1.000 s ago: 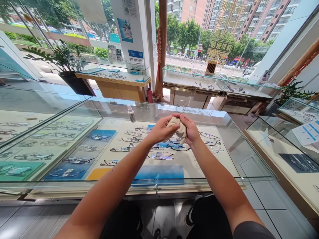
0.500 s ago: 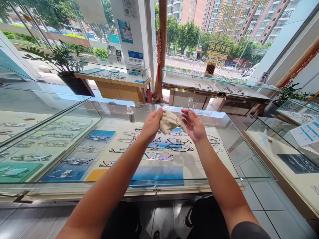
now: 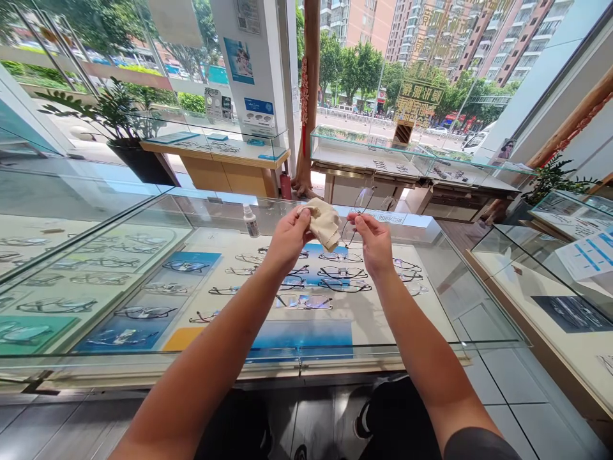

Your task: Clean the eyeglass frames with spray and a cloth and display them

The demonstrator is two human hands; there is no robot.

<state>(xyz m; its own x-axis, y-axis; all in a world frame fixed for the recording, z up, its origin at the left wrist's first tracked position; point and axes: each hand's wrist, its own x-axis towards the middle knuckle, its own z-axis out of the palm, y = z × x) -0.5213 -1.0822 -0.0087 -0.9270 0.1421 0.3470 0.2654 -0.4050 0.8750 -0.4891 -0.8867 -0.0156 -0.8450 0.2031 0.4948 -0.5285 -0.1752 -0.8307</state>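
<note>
Over the glass display case [image 3: 230, 223], my left hand [image 3: 288, 237] pinches a beige cleaning cloth [image 3: 325, 220] between thumb and fingers; the cloth hangs bunched to its right. My right hand [image 3: 375, 241] is closed on a pair of thin-framed glasses [image 3: 364, 199], gripped by the fingertips, with part of the frame rising above them and a thin part hanging down to the left. A small gap shows between cloth and glasses. On the case top, left of my left hand, stands a white spray bottle [image 3: 249, 221].
Several eyeglasses [image 3: 342, 284] lie inside the case beneath my hands. Another glass case [image 3: 550, 275] stands on the right. Beyond are a wooden display counter [image 3: 225, 169], a potted plant [image 3: 138, 150] and a wooden post [image 3: 306, 96] before the windows.
The cloth has come away from the glasses and now lies raised over my left fingers. My right hand has turned, and the glasses have tilted up with it.
</note>
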